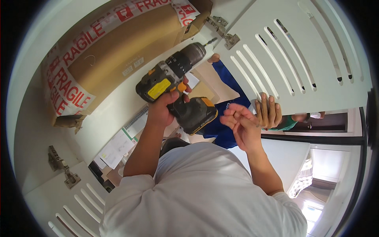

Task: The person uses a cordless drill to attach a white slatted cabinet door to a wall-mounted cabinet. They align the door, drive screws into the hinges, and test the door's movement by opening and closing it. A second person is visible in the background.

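Observation:
My left hand grips a black and grey cordless drill by its handle, the index finger by the orange trigger. The drill's bit points up and right, close to a metal hinge between the cabinet and a white slotted door. Lower right of the drill's battery, my right hand is raised, palm partly showing, with its fingers curled together. Anything small between those fingertips cannot be made out. Beside it, a co-worker's hand reaches through or over the door's lower edge, fingers on its face.
A cardboard box with red and white tape lies on the cabinet shelf at left. A person in blue stands below, one hand by the door's edge. Another slotted door hangs at lower left from a hinge. Papers lie beneath.

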Demonstrator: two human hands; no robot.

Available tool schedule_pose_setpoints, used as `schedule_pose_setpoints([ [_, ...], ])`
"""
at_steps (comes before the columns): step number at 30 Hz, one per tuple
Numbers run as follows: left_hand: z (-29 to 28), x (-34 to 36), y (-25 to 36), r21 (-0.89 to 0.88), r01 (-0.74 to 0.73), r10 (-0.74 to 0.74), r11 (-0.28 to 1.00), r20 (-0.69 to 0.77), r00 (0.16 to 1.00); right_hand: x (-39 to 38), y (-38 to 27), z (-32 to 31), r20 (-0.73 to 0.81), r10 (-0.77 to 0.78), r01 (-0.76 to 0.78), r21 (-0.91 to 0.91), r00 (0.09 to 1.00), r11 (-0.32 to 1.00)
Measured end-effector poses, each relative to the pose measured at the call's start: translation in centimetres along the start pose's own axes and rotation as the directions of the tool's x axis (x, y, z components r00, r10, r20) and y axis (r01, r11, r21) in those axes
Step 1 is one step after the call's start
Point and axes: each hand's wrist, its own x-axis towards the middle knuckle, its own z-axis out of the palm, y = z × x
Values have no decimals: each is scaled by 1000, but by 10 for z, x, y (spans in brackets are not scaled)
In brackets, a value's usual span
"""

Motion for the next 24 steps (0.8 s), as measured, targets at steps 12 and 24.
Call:
schedule_pose_setpoints([
  [12,-9,-25,12,186,42,-75,982,175,982,77,-63,43,137,-311,339,-430,940,837],
  [24,-5,-21,15,163,28,-57,986,179,982,93,-80,53,260,-453,512,-586,853,628],
])
